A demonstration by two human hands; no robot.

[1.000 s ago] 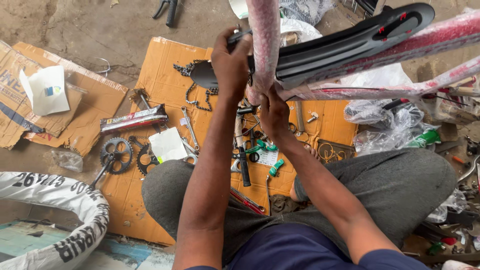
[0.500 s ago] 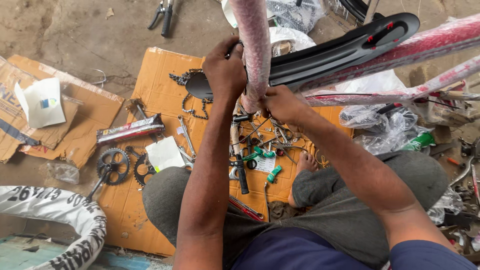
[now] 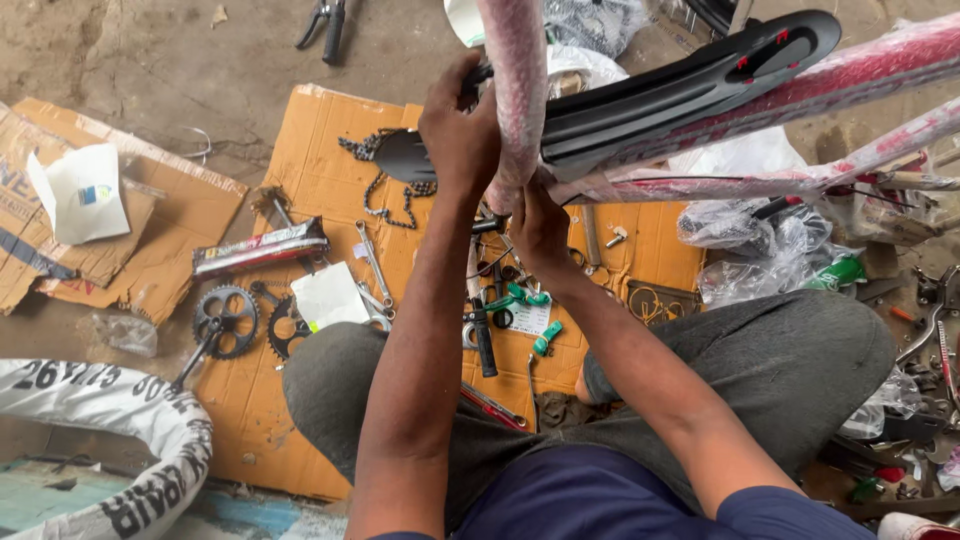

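Observation:
A red bicycle frame wrapped in clear plastic (image 3: 820, 90) hangs over my lap, with one wrapped tube (image 3: 515, 80) running upright in the middle. A black mudguard (image 3: 680, 85) lies along the frame. My left hand (image 3: 458, 130) grips the near end of the mudguard beside the upright tube. My right hand (image 3: 540, 225) presses against the frame joint just below, fingers curled on it. What the fingertips hold there is hidden.
On the flattened cardboard (image 3: 320, 150) lie a chain (image 3: 365, 160), a crank with chainring (image 3: 222, 322), spanners (image 3: 372, 262), a wrapped red bar (image 3: 262, 246) and small green-handled parts (image 3: 525, 298). A wrapped tyre (image 3: 130, 440) sits at lower left, pliers (image 3: 325, 22) at top, plastic bags (image 3: 770, 250) to the right.
My right hand has slid down from beside the left hand to the frame joint below. My view has shifted slightly; my left hand stays on the mudguard's end.

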